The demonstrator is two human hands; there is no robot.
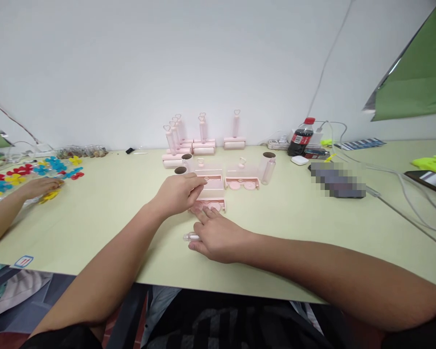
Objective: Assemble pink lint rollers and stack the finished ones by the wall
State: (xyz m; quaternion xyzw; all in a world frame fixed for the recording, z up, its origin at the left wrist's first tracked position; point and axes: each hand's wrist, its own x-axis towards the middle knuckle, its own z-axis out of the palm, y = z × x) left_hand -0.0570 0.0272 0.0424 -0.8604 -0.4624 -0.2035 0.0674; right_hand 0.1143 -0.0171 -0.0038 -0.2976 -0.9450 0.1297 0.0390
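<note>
My left hand [177,195] is closed, its thumb and fingers drawn together at the left end of a pink case [214,184]; anything it pinches is hidden. In front of that case lies an open pink tray [223,205] with round pale-pink pieces. My right hand [220,236] reaches over this tray, its front fingertips touching the round pieces. Tucked between its thumb and curled fingers is a small clear tube [191,237], whose capped end sticks out to the left. A similar pink tray [241,184] with two round pieces sits to the right.
Pink rollers with heart-topped handles [237,125] stand along the wall. Nearby are brown-cored rolls [269,156] and a clear cylinder [268,172]. A cola bottle [301,138], cables and a phone-like dark object [336,180] lie right. Another person's hand [41,187] touches colourful petal shapes [12,179] left.
</note>
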